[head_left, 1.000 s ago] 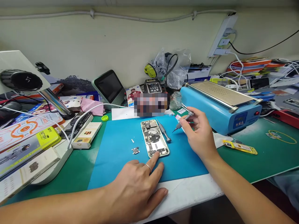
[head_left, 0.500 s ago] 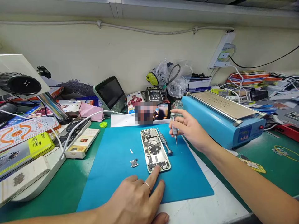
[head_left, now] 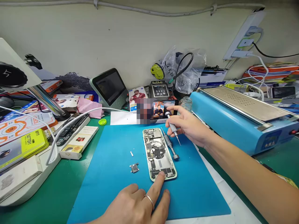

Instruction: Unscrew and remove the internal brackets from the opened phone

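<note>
An opened phone [head_left: 159, 153], its boards bare, lies lengthwise at the middle of the frame on a blue mat [head_left: 112, 180]. The left hand [head_left: 137, 205], at bottom centre, grips nothing: its fingers lie loosely spread and one fingertip presses on the phone's near end. The right hand [head_left: 190, 126], just right of the phone's far end, has its fingers closed on a small screwdriver [head_left: 173, 129], tip slanting down beside the phone. A second screwdriver [head_left: 171, 147] lies on the mat along the phone's right edge. Left of the phone sit a small connector part [head_left: 134, 168] and a tiny white piece [head_left: 131, 153]. The mat rests on a green worktop [head_left: 58, 189]; a blue machine [head_left: 233, 130] stands at the right.
</note>
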Motion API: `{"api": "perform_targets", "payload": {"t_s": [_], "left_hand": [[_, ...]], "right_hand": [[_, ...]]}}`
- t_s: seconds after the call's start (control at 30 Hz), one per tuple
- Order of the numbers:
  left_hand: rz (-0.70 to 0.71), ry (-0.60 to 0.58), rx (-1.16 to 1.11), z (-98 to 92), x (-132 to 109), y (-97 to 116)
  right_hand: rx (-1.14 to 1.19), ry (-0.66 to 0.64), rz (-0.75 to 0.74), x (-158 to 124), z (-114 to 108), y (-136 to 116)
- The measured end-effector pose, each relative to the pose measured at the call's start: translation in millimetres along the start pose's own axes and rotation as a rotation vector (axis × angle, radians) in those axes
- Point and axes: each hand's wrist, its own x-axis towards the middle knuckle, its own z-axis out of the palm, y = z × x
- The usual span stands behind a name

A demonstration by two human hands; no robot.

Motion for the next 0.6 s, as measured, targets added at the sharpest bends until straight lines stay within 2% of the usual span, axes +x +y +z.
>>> {"api": "perform_targets", "payload": {"t_s": [0.13,0.27,0.33,0.4,0.5,0.53,0.6], "left_hand": [[-0.017,-0.006,-0.026,1.1,2.0,-1.0],[-0.034,-0.004,-0.06,4.1,1.2,-1.9],[-0.038,-0.018,-0.094,3.2,-0.2,-1.8],[-0.048,-0.046,-0.13,-1.1,-1.4,-0.6],[-0.093,-0.132,-0.233,-14.1,-0.1,0.1],[-0.117,-0.147,-0.265,-19.4,2.0,-2.0],[-0.161,-0.114,-0.258,-29.1,10.2,-13.4]], "right_hand": [[0.018,0.01,-0.124,-5.4,-1.5,-4.1],[0.015,0.03,-0.199,-27.6,0.9,-6.9],[-0.008,0.091,-0.259,-42.3,4.6,-7.3],[-0.023,0.209,-0.324,-54.4,7.8,-7.2],[0.049,0.382,-0.242,-59.3,6.4,-6.6],[0.083,0.395,-0.166,-56.8,3.8,-6.6],[0.121,0.335,-0.014,-47.1,-3.2,-7.0]]}}
